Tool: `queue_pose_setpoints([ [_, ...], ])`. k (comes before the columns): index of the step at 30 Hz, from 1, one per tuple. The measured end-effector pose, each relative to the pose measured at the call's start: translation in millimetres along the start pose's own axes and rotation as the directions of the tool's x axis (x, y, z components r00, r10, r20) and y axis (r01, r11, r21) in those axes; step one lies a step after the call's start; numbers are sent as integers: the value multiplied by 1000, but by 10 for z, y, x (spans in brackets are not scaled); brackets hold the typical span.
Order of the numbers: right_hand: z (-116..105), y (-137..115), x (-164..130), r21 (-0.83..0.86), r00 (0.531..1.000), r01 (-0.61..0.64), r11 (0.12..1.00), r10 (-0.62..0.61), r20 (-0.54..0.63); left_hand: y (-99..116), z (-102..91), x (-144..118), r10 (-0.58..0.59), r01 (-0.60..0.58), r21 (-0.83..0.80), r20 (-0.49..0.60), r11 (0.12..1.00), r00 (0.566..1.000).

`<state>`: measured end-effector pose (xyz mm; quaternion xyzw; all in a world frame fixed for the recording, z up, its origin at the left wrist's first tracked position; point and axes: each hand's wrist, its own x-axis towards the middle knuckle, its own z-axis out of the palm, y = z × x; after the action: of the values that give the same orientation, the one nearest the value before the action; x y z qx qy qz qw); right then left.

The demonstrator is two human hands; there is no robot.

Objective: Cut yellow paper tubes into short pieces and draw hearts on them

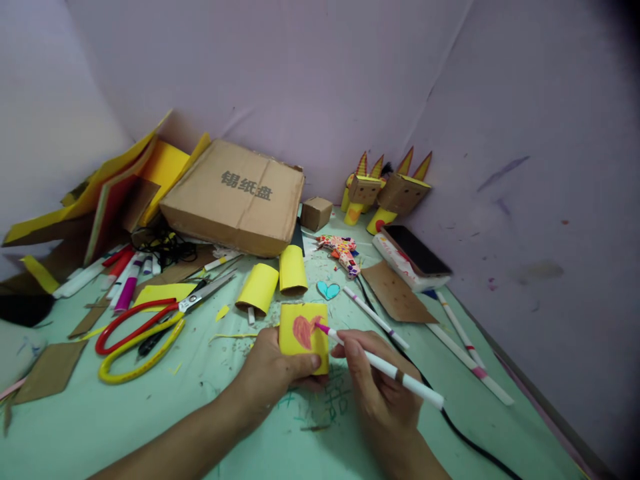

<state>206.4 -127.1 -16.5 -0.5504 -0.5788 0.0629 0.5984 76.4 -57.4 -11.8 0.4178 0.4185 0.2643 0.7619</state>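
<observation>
L hand [273, 373] grips yellow block [304, 337], thumb on near edge, block at near centre of green worktop [125, 413]. R hand [380, 387] closed on white marker [385, 368]; pink tip touches red heart [305, 331] on block face. Scissors [145, 333] to left, 2 yellow tubes [275, 280] just beyond block.

a home craft corner is shown, set up on a pale green table [100, 427] that is closed in by plain lilac walls [525, 133]. the surface is scribbled with pen marks and strewn with paper scraps. craft supplies are spread across it: red and yellow scissors [145, 333], marker pens [125, 277], yellow paper rolls [273, 280], cardboard pieces [395, 290], a glue gun [343, 250] and a worn cardboard box [235, 197]. finished cardboard figures [387, 190] are stood in the corner.
</observation>
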Motion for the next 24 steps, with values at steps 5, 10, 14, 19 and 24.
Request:
queue_pose_setpoints([
  [5,3,5,-7,18,998,8,1000,-9,67,18,13,-21,-22,22,-14,-7,1000,1000],
  [10,6,-6,-2,24,999,3,1000,-4,43,26,11,-24,-12,12,-17,1,1000,1000],
  [14,2,-13,-5,41,999,-10,999,8,49,21,7,-33,-16,17,-22,9,1000,1000],
  [19,-9,-30,3,52,997,-8,999,4,71,20,5,-47,-17,18,-16,13,1000,1000],
  [24,-25,-52,10,54,998,-38,998,40,-50,30,7,-37,-16,16,-17,11,1000,1000],
])
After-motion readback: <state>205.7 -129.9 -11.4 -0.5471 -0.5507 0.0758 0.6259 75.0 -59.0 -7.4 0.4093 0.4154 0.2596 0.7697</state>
